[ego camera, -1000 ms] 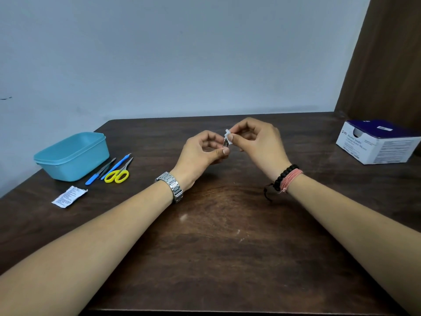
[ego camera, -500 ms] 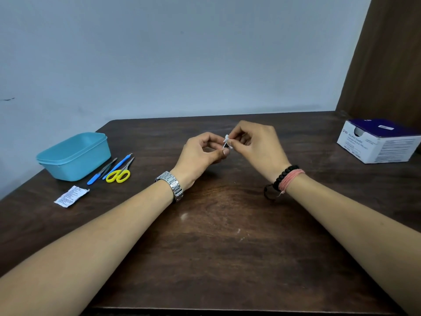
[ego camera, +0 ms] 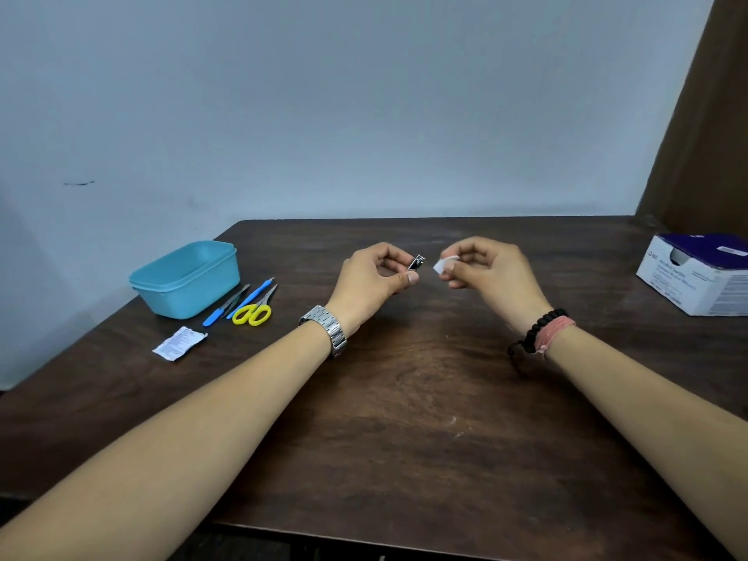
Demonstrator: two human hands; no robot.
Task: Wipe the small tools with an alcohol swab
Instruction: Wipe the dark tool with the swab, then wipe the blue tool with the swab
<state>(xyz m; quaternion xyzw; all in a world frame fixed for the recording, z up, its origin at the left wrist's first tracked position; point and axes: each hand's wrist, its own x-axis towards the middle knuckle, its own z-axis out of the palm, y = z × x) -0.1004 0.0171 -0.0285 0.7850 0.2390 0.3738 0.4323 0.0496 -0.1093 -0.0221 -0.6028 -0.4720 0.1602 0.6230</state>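
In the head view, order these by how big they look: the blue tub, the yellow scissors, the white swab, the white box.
1. blue tub
2. white box, cut off by the frame edge, so its rank is unsure
3. yellow scissors
4. white swab

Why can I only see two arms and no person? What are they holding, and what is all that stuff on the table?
The camera sits on the person's head and looks down, so you see only their arms, as if through their eyes. The left hand, the one with the watch, pinches a small metal tool, which looks like a nail clipper. The right hand pinches a little white swab for cleaning it. The two are apart right now, not touching. On the brown table, to the left, lie a blue tub, yellow scissors, a blue-handled tool, a thin grey tool and a torn white packet. A box stands on the right.
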